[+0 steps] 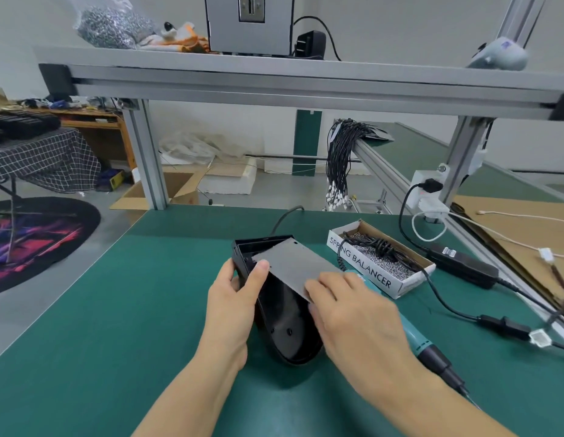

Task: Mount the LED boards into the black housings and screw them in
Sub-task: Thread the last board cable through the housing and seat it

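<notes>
While left hand grips black housing | right hand pinches tilted LED board

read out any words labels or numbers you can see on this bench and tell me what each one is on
"SPRING BALANCER": printed in dark capitals on the long white side of the open cardboard box that holds small metal screws.
Black power adapter: it has a white label, too small to read.
Grey device hanging at the upper right: it carries a small purple mark, too blurred to read.
Nothing else legible.
</notes>
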`<state>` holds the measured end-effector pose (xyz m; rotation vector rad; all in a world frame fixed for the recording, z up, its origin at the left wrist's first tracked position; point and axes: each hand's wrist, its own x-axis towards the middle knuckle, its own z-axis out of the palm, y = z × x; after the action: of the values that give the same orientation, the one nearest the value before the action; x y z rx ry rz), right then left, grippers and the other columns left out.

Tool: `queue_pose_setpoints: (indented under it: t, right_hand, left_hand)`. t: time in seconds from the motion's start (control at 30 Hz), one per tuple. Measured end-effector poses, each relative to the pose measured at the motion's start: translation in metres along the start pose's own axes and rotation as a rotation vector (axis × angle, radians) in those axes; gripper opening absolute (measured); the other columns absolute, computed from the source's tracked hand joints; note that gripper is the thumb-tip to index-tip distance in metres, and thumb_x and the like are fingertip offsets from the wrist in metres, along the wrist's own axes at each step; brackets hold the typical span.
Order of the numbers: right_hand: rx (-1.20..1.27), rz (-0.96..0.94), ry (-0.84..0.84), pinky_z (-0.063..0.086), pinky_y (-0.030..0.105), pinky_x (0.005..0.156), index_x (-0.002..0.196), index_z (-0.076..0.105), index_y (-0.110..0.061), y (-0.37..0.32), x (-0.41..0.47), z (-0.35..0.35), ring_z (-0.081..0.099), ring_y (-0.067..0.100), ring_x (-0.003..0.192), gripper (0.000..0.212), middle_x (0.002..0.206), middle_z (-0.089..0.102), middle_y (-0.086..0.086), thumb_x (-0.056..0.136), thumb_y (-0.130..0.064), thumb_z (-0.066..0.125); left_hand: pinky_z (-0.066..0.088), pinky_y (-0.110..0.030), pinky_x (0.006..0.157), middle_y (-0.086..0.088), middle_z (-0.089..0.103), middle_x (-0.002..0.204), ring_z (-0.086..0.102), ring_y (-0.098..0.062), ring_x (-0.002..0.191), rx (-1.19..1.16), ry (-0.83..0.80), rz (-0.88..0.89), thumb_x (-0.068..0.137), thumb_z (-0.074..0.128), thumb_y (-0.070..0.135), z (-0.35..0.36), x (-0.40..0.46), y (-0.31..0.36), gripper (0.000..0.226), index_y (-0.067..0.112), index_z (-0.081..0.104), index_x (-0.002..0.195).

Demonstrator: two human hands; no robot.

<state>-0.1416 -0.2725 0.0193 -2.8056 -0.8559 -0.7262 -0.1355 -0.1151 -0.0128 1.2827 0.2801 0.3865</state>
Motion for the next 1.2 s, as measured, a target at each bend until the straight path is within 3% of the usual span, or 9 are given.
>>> queue_pose_setpoints:
  t: [0.13, 0.27, 0.37, 0.47, 0.73, 0.9, 1.03, 1.13, 1.2]
  right_hand:
    - [0.065, -0.03, 0.253, 0.043, 0.037, 0.058, 0.078, 0.065, -0.008, 0.016, 0.009, -0.009, 0.052, 0.028, 0.067, 0.01, 0.074, 0.059, 0.005, 0.08, 0.001, 0.06]
    - [0.427, 0.215, 0.23, 0.044, 0.043, 0.072, 0.093, 0.067, -0.003, 0.031, 0.016, -0.015, 0.055, 0.032, 0.081, 0.02, 0.085, 0.062, 0.009, 0.097, -0.007, 0.048]
    - [0.465, 0.256, 0.223, 0.042, 0.04, 0.077, 0.099, 0.068, -0.003, 0.037, 0.017, -0.019, 0.056, 0.029, 0.086, 0.018, 0.09, 0.064, 0.008, 0.096, -0.008, 0.051]
    - [0.485, 0.288, 0.27, 0.041, 0.039, 0.074, 0.095, 0.069, -0.009, 0.04, 0.02, -0.032, 0.056, 0.026, 0.08, 0.015, 0.085, 0.066, 0.005, 0.095, -0.011, 0.054]
    - [0.679, 0.477, 0.187, 0.035, 0.028, 0.063, 0.07, 0.063, -0.026, 0.069, 0.046, -0.056, 0.052, 0.013, 0.067, 0.024, 0.066, 0.059, -0.014, 0.089, -0.013, 0.059]
    - [1.016, 0.635, 0.204, 0.039, 0.027, 0.065, 0.076, 0.066, -0.018, 0.051, 0.035, -0.013, 0.051, 0.015, 0.067, 0.024, 0.07, 0.06, -0.005, 0.092, -0.005, 0.052]
    - [1.118, 0.747, 0.205, 0.04, 0.013, 0.069, 0.099, 0.061, -0.034, 0.022, 0.004, 0.032, 0.052, -0.005, 0.078, 0.027, 0.088, 0.062, -0.013, 0.096, -0.011, 0.047]
    - [1.041, 0.677, 0.162, 0.038, 0.006, 0.072, 0.099, 0.059, -0.04, 0.009, -0.008, 0.045, 0.054, -0.01, 0.086, 0.03, 0.09, 0.064, -0.028, 0.096, -0.013, 0.046]
    - [0.934, 0.617, 0.101, 0.039, 0.012, 0.075, 0.109, 0.059, -0.039, 0.008, -0.013, 0.049, 0.056, -0.003, 0.088, 0.028, 0.092, 0.065, -0.023, 0.095, -0.017, 0.05]
  left_hand:
    - [0.045, -0.017, 0.056, 0.012, 0.073, 0.079, 0.064, -0.001, 0.065, 0.02, 0.057, -0.057, 0.092, 0.06, 0.031, -0.003, 0.003, -0.003, 0.011, 0.022, 0.066, 0.094]
    - [0.048, -0.02, 0.062, 0.007, 0.075, 0.085, 0.065, -0.007, 0.073, 0.0, 0.049, -0.066, 0.092, 0.059, 0.03, -0.004, 0.003, -0.006, 0.013, 0.019, 0.064, 0.096]
    - [0.051, -0.016, 0.062, 0.004, 0.075, 0.086, 0.066, -0.008, 0.074, 0.002, 0.046, -0.037, 0.093, 0.059, 0.027, 0.0, 0.003, -0.005, 0.012, 0.018, 0.063, 0.099]
    - [0.052, -0.028, 0.076, 0.0, 0.074, 0.091, 0.064, -0.017, 0.082, 0.095, 0.091, 0.015, 0.094, 0.057, 0.026, 0.005, 0.003, -0.005, 0.01, 0.018, 0.063, 0.096]
    - [0.041, -0.027, 0.063, 0.012, 0.063, 0.083, 0.056, -0.007, 0.075, 0.449, 0.224, 0.203, 0.097, 0.048, 0.023, 0.01, 0.007, -0.003, 0.011, 0.023, 0.057, 0.09]
    - [0.045, -0.035, 0.076, 0.004, 0.067, 0.091, 0.058, -0.015, 0.082, 0.095, 0.135, -0.017, 0.094, 0.05, 0.044, 0.015, 0.002, -0.005, 0.024, 0.02, 0.057, 0.09]
    - [0.046, -0.039, 0.087, 0.004, 0.072, 0.1, 0.062, -0.018, 0.092, -0.015, 0.058, -0.101, 0.093, 0.048, 0.049, 0.011, -0.003, -0.012, 0.033, 0.018, 0.059, 0.099]
    - [0.047, -0.038, 0.094, 0.006, 0.072, 0.107, 0.064, -0.017, 0.103, -0.012, 0.005, -0.079, 0.093, 0.051, 0.042, 0.008, -0.005, -0.012, 0.026, 0.021, 0.061, 0.107]
    - [0.049, -0.035, 0.089, 0.008, 0.072, 0.105, 0.066, -0.014, 0.101, -0.014, -0.024, -0.046, 0.092, 0.055, 0.034, 0.006, -0.005, -0.01, 0.021, 0.022, 0.062, 0.108]
